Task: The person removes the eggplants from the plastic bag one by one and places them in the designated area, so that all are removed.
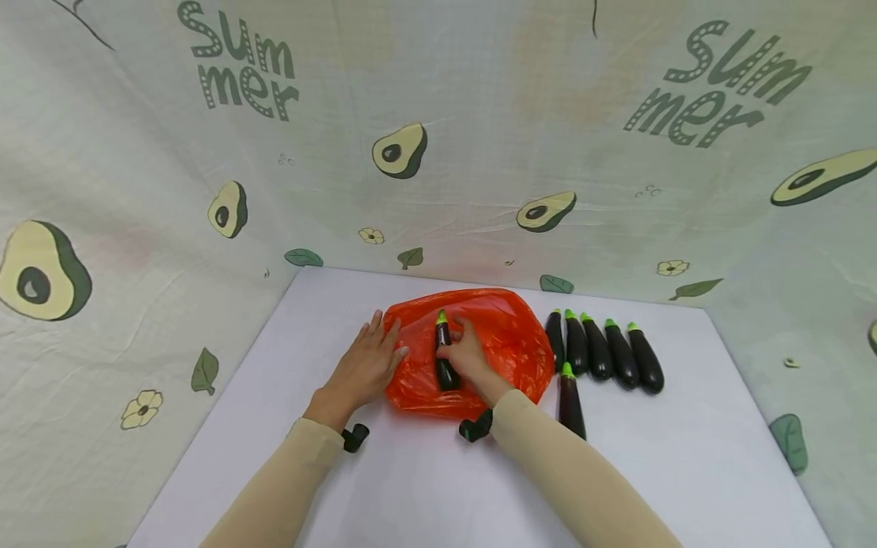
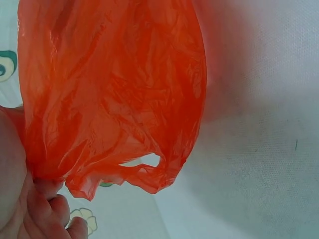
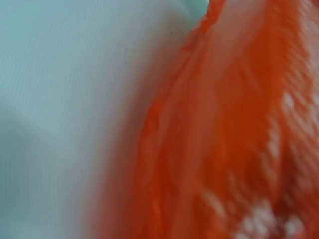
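Note:
A red plastic bag (image 1: 507,335) lies spread on the white table. My left hand (image 1: 368,364) is at its left edge, fingers pointing away and thumb over the bag. In the left wrist view the bag (image 2: 114,89) bunches into creases where it meets the fingers (image 2: 60,209), which bend beside the thumb. My right hand (image 1: 469,354) grips a dark eggplant (image 1: 447,373) with a bright green stem end, over the middle of the bag. The right wrist view is blurred, with the bag (image 3: 239,124) filling its right side and the right hand hidden.
Several more eggplants (image 1: 620,354) stand in a row right of the bag, stem ends pointing away. One eggplant (image 1: 570,403) lies nearer, beside the right forearm. A pale cloth (image 1: 466,190) printed with avocados hangs behind and beside the table (image 1: 685,457).

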Demonstrator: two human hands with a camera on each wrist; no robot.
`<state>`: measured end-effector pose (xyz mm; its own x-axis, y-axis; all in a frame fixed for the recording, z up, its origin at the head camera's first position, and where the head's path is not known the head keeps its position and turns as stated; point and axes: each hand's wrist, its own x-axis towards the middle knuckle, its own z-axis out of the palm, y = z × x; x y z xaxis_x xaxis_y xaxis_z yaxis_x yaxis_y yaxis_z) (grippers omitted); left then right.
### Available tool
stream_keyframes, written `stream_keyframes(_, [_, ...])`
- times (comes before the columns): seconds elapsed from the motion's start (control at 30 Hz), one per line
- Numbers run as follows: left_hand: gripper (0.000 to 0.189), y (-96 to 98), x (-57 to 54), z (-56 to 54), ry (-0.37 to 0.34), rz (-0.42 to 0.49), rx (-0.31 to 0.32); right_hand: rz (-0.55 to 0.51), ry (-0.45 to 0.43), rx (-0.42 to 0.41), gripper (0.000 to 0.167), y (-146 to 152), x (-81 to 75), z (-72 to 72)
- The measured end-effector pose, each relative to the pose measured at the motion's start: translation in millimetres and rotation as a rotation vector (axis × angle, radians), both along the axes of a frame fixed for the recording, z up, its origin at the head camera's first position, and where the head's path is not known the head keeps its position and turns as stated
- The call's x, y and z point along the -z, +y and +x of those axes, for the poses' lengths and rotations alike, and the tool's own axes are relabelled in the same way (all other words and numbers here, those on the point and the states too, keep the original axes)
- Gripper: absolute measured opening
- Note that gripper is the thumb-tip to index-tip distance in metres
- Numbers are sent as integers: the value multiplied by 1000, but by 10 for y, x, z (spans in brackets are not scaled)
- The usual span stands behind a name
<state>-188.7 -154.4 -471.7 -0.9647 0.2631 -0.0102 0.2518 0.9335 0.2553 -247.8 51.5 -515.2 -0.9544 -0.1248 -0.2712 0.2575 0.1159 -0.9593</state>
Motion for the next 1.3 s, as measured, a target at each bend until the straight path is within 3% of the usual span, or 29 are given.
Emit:
stream_keyframes(0.4, [72,5,11,0,-16,1,-1,74,172,31,64,198,-33,63])
stream_keyframes(0.77, [72,12,7,8,-1,6,31,228,385,25,63,450,-177,155])
stream_keyframes(1.03, [73,36,17,3,-8,3,31,336,419,8,57,584,-179,193])
stream_keyframes(1.3, [72,67,11,-3,-7,-5,27,346,424,-11,66,690,-150,198])
